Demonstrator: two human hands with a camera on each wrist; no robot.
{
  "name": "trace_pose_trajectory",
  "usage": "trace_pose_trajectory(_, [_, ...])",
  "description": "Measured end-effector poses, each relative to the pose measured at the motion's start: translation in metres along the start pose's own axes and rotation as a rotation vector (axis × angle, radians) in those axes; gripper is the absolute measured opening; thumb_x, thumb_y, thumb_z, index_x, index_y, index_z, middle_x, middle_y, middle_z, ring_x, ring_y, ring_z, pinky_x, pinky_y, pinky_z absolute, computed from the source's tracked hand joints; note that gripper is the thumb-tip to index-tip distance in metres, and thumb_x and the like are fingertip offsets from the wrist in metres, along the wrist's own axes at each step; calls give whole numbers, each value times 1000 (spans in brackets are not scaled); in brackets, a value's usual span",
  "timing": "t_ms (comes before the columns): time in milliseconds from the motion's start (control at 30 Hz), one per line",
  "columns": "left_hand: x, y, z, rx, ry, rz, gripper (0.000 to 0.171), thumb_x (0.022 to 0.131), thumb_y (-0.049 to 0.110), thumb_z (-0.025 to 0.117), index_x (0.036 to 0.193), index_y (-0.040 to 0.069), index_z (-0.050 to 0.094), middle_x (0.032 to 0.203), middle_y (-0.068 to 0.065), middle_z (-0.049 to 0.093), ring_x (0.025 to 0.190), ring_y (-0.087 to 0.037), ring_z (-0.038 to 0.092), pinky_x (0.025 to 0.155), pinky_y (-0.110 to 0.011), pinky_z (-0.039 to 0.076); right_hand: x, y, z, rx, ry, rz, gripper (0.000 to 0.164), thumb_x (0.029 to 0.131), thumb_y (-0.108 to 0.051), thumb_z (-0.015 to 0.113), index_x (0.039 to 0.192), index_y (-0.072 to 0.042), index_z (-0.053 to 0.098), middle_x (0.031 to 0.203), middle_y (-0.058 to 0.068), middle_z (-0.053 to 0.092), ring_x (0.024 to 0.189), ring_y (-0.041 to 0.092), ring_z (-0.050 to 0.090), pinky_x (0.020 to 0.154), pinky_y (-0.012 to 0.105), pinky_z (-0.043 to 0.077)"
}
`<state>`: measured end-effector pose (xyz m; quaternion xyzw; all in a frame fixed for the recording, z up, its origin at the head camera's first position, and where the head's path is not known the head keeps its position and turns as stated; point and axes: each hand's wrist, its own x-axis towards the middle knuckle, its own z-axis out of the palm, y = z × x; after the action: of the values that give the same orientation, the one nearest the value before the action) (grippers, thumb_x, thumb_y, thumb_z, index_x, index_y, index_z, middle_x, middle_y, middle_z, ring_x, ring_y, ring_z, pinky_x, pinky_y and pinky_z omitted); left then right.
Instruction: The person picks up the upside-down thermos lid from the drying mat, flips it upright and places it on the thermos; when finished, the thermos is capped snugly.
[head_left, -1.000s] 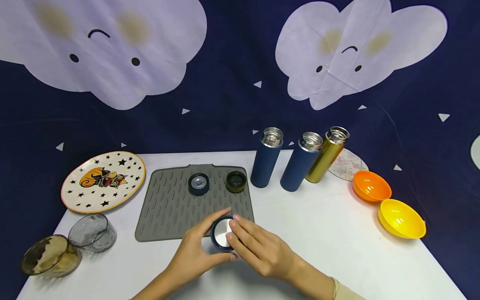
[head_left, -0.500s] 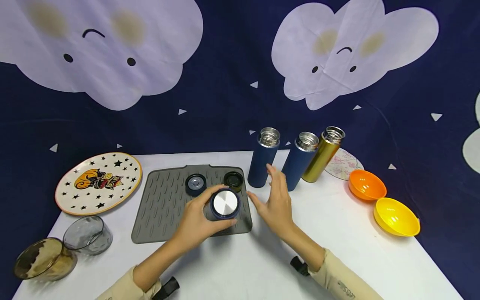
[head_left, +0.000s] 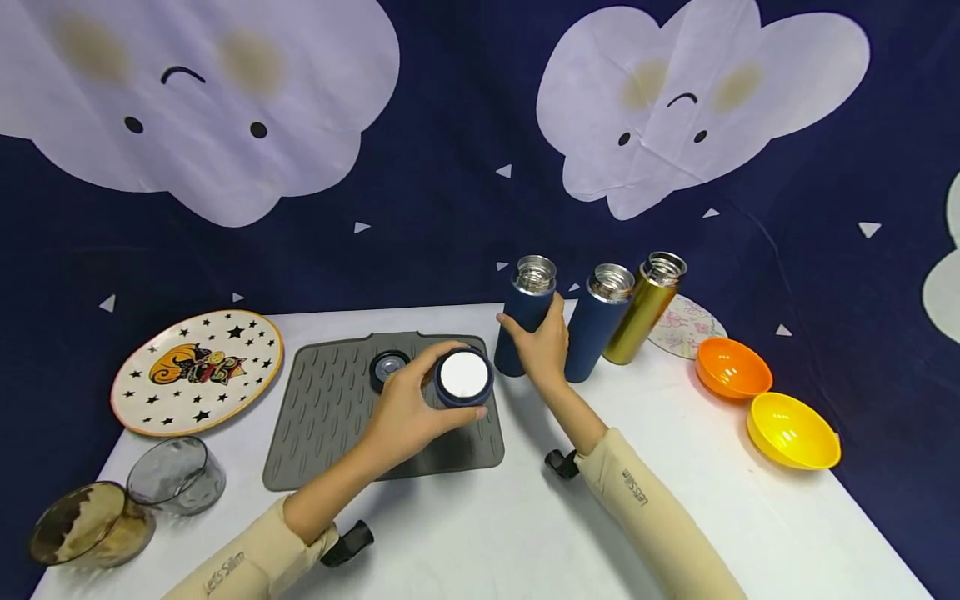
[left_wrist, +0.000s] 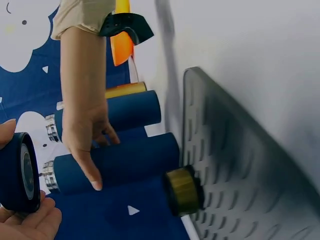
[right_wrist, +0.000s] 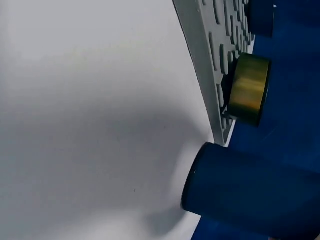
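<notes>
A dark blue bottle lid (head_left: pixel 462 375) with a silver top is held between the thumb and fingers of my left hand (head_left: pixel 405 408), raised over the grey mat (head_left: pixel 322 417). Its hollow underside (left_wrist: pixel 28 170) faces the bottles in the left wrist view. My right hand (head_left: pixel 544 346) grips the leftmost blue bottle (head_left: pixel 517 312), thumb on the near left side; some of its fingers are hidden behind the bottle. That bottle stands uncapped, its steel neck showing. Another blue lid (head_left: pixel 386 367) lies on the mat, and an olive-gold lid (right_wrist: pixel 248 90) sits near the mat's right edge.
Right of the gripped bottle stand a second blue bottle (head_left: pixel 596 329) and a gold bottle (head_left: pixel 643 312), both uncapped. Orange (head_left: pixel 733 367) and yellow (head_left: pixel 793 429) bowls lie farther right. A patterned plate (head_left: pixel 198 400) and two glasses, one grey (head_left: pixel 180 479) and one amber (head_left: pixel 97 525), occupy the left.
My right hand has left the lid and moved forward to take hold of the leftmost blue bottle. My left hand has carried the lid forward and slightly right.
</notes>
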<state>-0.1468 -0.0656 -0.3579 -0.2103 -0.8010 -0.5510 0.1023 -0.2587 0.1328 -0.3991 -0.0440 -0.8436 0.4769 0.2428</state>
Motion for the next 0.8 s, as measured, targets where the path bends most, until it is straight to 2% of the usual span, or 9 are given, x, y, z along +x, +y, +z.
trace_pose_trajectory(167, [19, 14, -4, -50, -21, 35, 75, 70, 15, 91, 136, 12, 55, 128, -5, 64, 119, -20, 61, 106, -42, 47, -9, -5, -15, 60, 1, 14, 80, 73, -31, 88, 137, -7, 44, 125, 18, 63, 115, 37, 61, 98, 53, 46])
trace_pose_trajectory(333, [38, 33, -12, -120, -13, 41, 73, 70, 11, 89, 135, 10, 56, 124, -6, 64, 113, -19, 63, 103, -38, 49, -41, -15, -44, 121, -68, 28, 78, 72, -24, 89, 135, -8, 46, 126, 14, 62, 115, 32, 61, 96, 48, 48])
trace_pose_trajectory(467, [50, 40, -13, -161, -6, 46, 69, 71, 10, 88, 133, 12, 57, 123, -5, 64, 109, -19, 63, 101, -40, 50, -66, -18, -61, 141, -112, 46, 80, 71, -20, 89, 137, -9, 45, 126, 12, 62, 112, 30, 62, 93, 47, 50])
trace_pose_trajectory(600, [57, 43, -9, -186, -29, 43, 67, 73, 10, 88, 132, 11, 57, 123, -5, 63, 110, -19, 63, 104, -40, 48, -80, -17, -67, 133, -146, 28, 79, 71, -16, 89, 136, -9, 45, 128, 13, 61, 116, 33, 62, 97, 53, 50])
trace_pose_trajectory(800, [64, 46, 4, -210, -87, 37, 68, 71, 8, 88, 132, 7, 57, 122, -8, 64, 107, -21, 65, 99, -38, 51, -84, -13, -66, 133, -165, 30, 78, 73, -14, 87, 137, -10, 44, 129, 13, 62, 117, 34, 62, 99, 54, 49])
